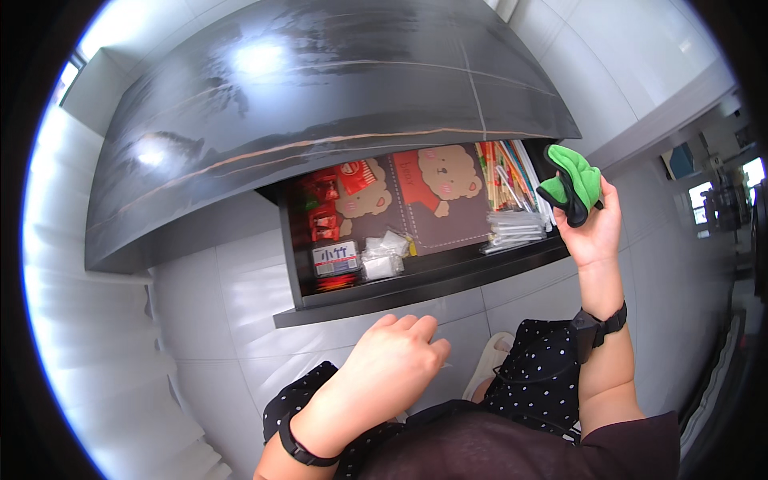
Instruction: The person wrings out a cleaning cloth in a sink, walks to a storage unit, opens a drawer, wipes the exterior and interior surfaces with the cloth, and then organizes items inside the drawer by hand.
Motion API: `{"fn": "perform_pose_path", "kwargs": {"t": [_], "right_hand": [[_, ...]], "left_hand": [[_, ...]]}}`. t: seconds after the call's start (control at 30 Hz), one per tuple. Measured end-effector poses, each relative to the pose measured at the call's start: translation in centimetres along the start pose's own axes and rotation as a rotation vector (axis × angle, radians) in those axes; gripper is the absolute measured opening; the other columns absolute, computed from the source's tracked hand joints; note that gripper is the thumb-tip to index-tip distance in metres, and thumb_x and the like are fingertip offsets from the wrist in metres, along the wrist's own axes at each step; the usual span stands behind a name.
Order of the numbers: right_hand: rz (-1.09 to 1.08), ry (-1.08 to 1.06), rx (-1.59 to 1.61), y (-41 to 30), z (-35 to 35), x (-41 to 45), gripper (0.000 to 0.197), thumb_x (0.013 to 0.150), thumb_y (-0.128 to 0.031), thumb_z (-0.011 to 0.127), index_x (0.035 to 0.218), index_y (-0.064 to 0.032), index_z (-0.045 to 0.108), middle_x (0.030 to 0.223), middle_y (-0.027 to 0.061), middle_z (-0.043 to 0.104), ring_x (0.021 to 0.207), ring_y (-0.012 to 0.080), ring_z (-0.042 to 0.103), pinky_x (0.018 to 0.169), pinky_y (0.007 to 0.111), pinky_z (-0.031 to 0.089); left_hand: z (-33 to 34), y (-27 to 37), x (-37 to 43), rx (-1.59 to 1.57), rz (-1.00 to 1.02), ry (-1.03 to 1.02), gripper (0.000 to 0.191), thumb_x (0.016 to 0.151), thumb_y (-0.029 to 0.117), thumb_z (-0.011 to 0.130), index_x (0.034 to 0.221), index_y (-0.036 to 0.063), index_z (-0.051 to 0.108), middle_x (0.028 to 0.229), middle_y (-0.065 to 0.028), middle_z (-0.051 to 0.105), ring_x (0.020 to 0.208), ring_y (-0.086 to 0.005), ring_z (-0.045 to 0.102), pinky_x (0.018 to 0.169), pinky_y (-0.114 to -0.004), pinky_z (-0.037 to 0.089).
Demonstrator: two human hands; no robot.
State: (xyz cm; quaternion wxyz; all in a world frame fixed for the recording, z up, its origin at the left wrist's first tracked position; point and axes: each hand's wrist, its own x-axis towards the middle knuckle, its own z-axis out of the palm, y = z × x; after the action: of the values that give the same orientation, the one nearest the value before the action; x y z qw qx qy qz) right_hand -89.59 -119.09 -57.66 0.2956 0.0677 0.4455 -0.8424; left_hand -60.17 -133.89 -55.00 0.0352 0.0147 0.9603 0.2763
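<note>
My right hand grips a folded green cloth item with black edging beside the right end of an open drawer. In front of the drawer, my left hand hangs with its fingers curled; whether anything is inside them is hidden. Bear-print mats line the drawer. On its left lie red snack packets, a labelled box and small clear-wrapped white packets. Chopsticks in paper sleeves and clear-wrapped white sticks fill its right side.
A glossy dark stone-patterned tabletop overhangs the drawer's back. The drawer front's edge runs between my hands and its contents. White curtains hang at the left. Grey floor tiles and my slipper show below.
</note>
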Motion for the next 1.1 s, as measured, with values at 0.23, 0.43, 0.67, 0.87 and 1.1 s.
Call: {"fn": "perform_pose_path", "kwargs": {"t": [0.23,0.43,0.67,0.87,1.1], "right_hand": [[0.041,-0.201,-0.252,1.7,0.6,0.3,0.034,0.087,-0.018,0.060,0.119,-0.0074,0.054,0.108,0.0039,0.062,0.095,0.0171,0.060,0.081,0.031,0.051],[-0.348,-0.530,-0.820,7.1,9.8,-2.1,0.037,0.086,-0.001,0.055,0.123,-0.0052,0.051,0.113,0.0063,0.058,0.099,0.0131,0.057,0.083,0.027,0.048],[-0.733,-1.042,-1.066,16.9,27.3,-3.2,0.029,0.084,-0.012,0.059,0.111,-0.0066,0.050,0.093,0.0203,0.064,0.081,0.0356,0.064,0.070,0.041,0.050],[-1.036,-1.029,-1.721,27.9,31.8,-1.8,0.031,0.084,-0.018,0.059,0.114,-0.0104,0.061,0.127,0.0081,0.054,0.106,0.0329,0.050,0.086,0.042,0.044],[-1.089,-0.843,-1.961,21.5,25.9,1.0,0.040,0.084,-0.022,0.052,0.122,-0.0085,0.055,0.130,0.0086,0.051,0.106,0.0325,0.049,0.082,0.045,0.045]], "left_hand": [[0.2,-0.4,0.1,0.036,0.052,0.035,0.004,0.074,0.011,0.064,0.077,0.0075,0.062,0.078,-0.0065,0.055,0.077,-0.0229,0.060,0.072,-0.033,0.046],[1.6,-0.7,0.9,0.047,0.048,-0.065,0.008,0.072,0.009,0.062,0.078,0.0061,0.066,0.084,-0.0094,0.060,0.083,-0.0253,0.063,0.074,-0.036,0.049],[3.3,-0.9,1.3,0.014,0.081,-0.168,0.014,0.071,0.011,0.065,0.083,0.0031,0.068,0.089,-0.0125,0.064,0.084,-0.0293,0.065,0.070,-0.040,0.052],[4.9,-2.0,1.6,-0.245,-0.002,-0.141,0.014,0.072,0.006,0.062,0.085,0.0051,0.068,0.090,-0.0157,0.067,0.085,-0.0323,0.066,0.069,-0.041,0.052],[3.1,-1.4,1.6,-0.043,0.091,-0.293,0.013,0.073,0.007,0.062,0.082,0.0042,0.069,0.092,-0.0144,0.067,0.084,-0.0293,0.067,0.072,-0.039,0.054]]}}
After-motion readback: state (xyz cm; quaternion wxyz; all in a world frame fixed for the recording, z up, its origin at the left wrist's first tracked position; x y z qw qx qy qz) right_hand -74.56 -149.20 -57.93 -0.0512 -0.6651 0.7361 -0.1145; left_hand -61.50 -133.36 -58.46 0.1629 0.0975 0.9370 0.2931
